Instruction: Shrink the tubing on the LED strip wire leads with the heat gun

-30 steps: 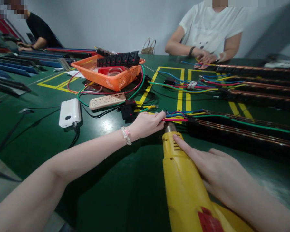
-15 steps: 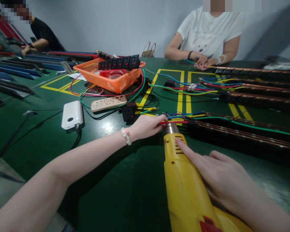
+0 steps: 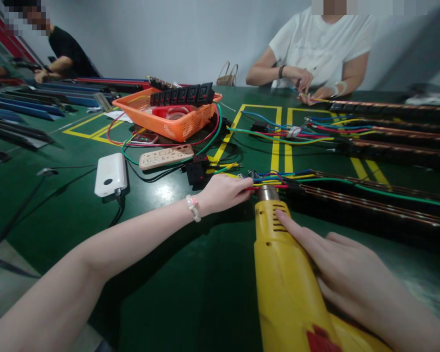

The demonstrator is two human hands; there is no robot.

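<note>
My left hand pinches the ends of a bundle of coloured wires, red lowest, just in front of the metal nozzle of a yellow heat gun. My right hand grips the heat gun's body, index finger stretched along its vented top. The nozzle points at the wire ends. The wires run right into long black strips with copper bars lying on the green table.
An orange basket with black socket modules stands at the back left, beside a white power bank and a beige socket plate. More black strips lie at the right. A person in white sits opposite, another in black at far left.
The heat gun and my right hand have shifted slightly right and nearer to me. My left hand stays on the wire ends. The person opposite has raised a hand.
</note>
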